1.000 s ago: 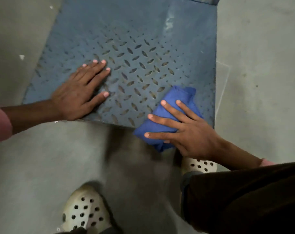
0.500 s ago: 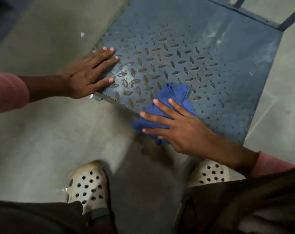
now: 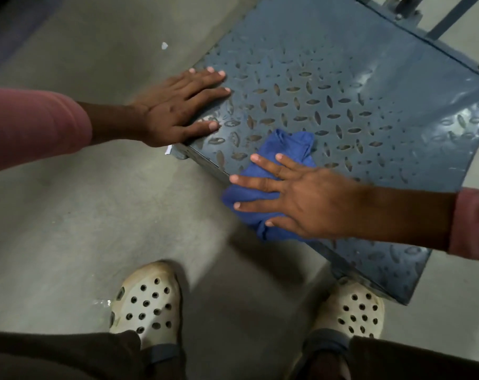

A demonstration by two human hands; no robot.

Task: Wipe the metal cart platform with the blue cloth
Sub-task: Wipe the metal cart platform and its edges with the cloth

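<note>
Cloth (image 3: 280, 160) bunched under right hand (image 3: 301, 198), fingers spread flat, at platform (image 3: 369, 78) near edge, left hand (image 3: 178, 108) flat, fingers splayed on left corner, grey floor (image 3: 95, 201), pale clogs (image 3: 148, 300) near.

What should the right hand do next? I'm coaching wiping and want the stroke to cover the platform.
Probably push the cloth away from the body, up the platform. The right hand presses it flat at the near edge, partly overhanging, and pale smudges show farther up. The left hand braces the corner.
</note>
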